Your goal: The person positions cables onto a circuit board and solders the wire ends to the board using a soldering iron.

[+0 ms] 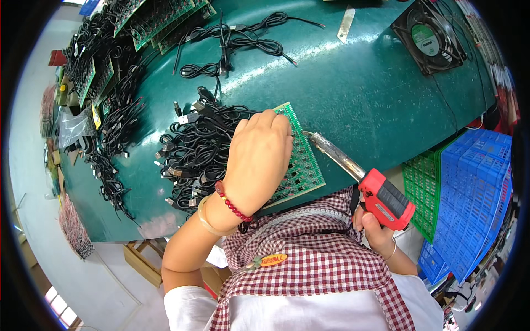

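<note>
My left hand (260, 157) lies over the left part of a green circuit board (306, 163), its fingers curled down. Whatever they pinch is hidden beneath the hand. A thick bundle of black USB cables (193, 149) spreads out to the left of the board, partly under my wrist. In my right hand (377, 231) is a red and black soldering gun (386, 198), gripped by its handle. Its long metal tip points up and left, ending close to the board's right edge near the fingers of my left hand.
Several loose black cables (237, 44) lie farther back on the green table (353, 94). Boards with cables (160, 22) are piled at the far left. A black fan (428, 36) stands far right, near a metal strip (346, 25). Blue crates (475, 182) and a green one (422, 193) sit at right.
</note>
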### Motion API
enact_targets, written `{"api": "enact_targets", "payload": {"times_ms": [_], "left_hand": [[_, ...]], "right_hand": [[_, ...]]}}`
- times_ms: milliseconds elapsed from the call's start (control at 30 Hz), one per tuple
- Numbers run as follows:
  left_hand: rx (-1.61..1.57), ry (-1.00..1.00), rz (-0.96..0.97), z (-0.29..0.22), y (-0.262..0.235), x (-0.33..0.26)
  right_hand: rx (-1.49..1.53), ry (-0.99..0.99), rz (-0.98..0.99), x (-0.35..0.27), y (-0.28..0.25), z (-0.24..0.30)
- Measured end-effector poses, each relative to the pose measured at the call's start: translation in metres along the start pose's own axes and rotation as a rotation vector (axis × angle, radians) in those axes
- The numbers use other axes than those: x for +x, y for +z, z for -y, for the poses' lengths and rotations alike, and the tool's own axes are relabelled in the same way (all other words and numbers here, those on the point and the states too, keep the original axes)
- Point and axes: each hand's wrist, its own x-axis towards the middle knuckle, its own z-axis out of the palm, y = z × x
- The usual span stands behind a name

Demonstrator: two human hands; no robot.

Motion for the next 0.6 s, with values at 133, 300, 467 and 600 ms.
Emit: {"api": "enact_targets", "payload": {"times_ms": [133,300,467,600], "left_hand": [[0.02,0.004,-0.005,-0.001,0.003,0.0],[0.045,0.002,-0.004,-0.002,0.004,0.001],[0.051,0.011,0.001,-0.001,0.005,0.001],[0.054,0.018,0.006,0.0,0.006,0.002]], "right_hand": [[-0.031,-0.002,0.03,-0.003,-0.002,-0.005],[-0.117,-0.05,0.072,-0.001,0.001,-0.007],[-0.089,0.026,0.065,0.0,0.006,-0.003],[-0.132,-0.02,0.053,0.003,0.008,-0.005]]}}
